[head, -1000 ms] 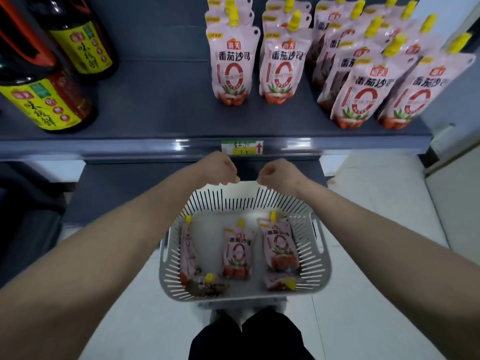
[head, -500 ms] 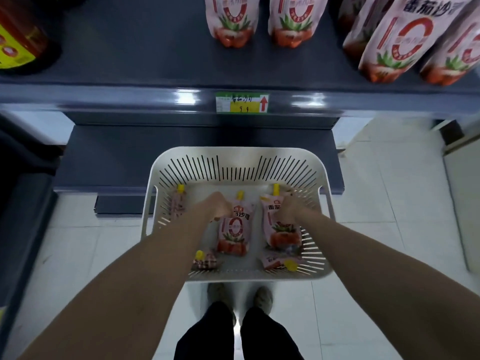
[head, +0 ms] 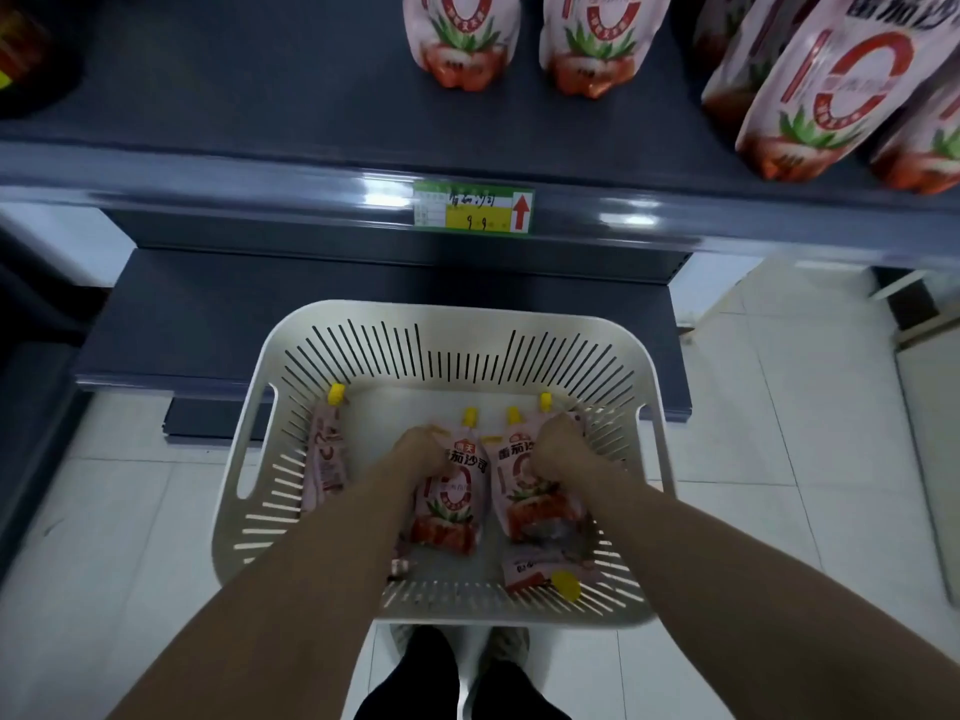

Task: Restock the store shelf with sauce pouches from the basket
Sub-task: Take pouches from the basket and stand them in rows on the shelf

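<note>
Sauce pouches (head: pixel 457 491), yellow-capped, are kept in the white basket (head: pixel 457 314). The centre pouch (head: pixel 460 506) is laid lengthwise, cap toward the far wall, and is gripped near its top by the left hand (head: pixel 423 452), fingers curled. The neighbouring pouch (head: pixel 524 498), pointing likewise, is gripped by the right hand (head: pixel 558 446), fingers curled. Another pouch (head: pixel 540 571) is laid crosswise at the near edge, cap rightward. The shelf (head: pixel 260 96) is seen above.

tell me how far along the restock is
Done: tomato sauce pouches stand on the shelf. In hand: left hand grips the middle pouch, right hand the right pouch, inside the basket. Left: the side pouch and the front pouch, at least.
</note>
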`<state>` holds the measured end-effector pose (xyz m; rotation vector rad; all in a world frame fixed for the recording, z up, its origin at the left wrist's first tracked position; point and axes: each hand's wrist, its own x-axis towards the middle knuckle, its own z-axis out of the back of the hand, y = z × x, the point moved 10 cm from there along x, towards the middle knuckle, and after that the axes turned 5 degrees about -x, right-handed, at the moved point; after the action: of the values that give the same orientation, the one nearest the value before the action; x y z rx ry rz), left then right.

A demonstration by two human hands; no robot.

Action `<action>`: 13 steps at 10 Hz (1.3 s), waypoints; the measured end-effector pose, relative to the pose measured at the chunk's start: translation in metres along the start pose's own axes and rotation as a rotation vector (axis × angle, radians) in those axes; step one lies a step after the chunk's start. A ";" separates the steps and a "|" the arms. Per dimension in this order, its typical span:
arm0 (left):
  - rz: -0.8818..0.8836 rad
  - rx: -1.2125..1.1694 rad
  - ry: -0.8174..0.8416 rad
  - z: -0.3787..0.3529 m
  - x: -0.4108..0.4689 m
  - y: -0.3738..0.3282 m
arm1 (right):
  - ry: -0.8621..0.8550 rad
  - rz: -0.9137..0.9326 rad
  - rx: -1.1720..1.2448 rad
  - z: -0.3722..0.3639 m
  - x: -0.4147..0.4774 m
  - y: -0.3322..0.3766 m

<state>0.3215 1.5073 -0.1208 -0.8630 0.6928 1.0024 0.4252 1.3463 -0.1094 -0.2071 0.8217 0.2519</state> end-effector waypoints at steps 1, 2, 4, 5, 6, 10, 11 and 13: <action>-0.039 0.012 0.108 -0.007 -0.002 -0.003 | -0.023 0.011 -0.008 0.005 0.008 0.004; -0.041 0.039 0.100 -0.004 0.000 -0.001 | -0.010 0.034 0.007 -0.001 0.015 0.009; -0.071 0.048 -0.012 0.021 -0.014 -0.004 | -0.142 0.022 0.240 0.019 0.000 -0.003; -0.114 0.069 -0.122 0.048 -0.034 -0.013 | -0.251 0.110 0.361 0.040 -0.026 0.006; -0.132 -0.074 -0.130 0.066 -0.050 -0.018 | -0.328 0.193 0.372 0.065 -0.055 0.010; -0.472 -0.357 -0.378 0.193 -0.203 -0.095 | -0.748 0.540 0.867 0.237 -0.215 -0.026; -0.575 -0.498 -0.423 0.224 -0.243 -0.119 | -0.882 0.578 0.896 0.282 -0.251 -0.045; -0.777 -0.753 -0.419 0.267 -0.304 -0.155 | -0.921 0.592 1.099 0.336 -0.272 -0.071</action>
<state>0.3744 1.5663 0.3052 -1.3672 -0.4175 0.6710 0.5020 1.3340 0.3213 1.1333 -0.0097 0.3674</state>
